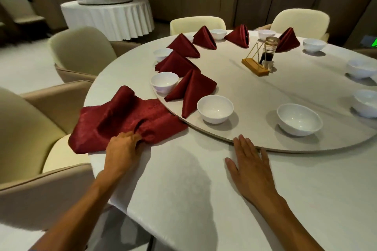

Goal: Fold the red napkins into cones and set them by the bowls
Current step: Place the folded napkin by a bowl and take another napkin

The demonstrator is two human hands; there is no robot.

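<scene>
your left grip [124,144] is pinching the near edge of the loose red napkin [126,120], fingers curled into a bunched fold of the cloth, while your right grip [247,161] is lying flat and open on the counter [183,189], fingertips just touching the rim of the turntable [265,91] and holding nothing. you are taking up the next napkin from what looks like a small stack, so the folding of this one is not yet begun. the cloth is spreading away from your left fingers toward the far left, one part humped up, its left corner hanging over the counter's edge and its right corner tucking against the turntable rim. the next move is probably calling for you to draw it onto the bare cloth between your two hands and flatten it with the right one. further out, six finished cones [191,89] are standing by bowls; the nearest bowl [215,109] beside that cone and the next bowl [298,119] to its right are waiting without one.
</scene>
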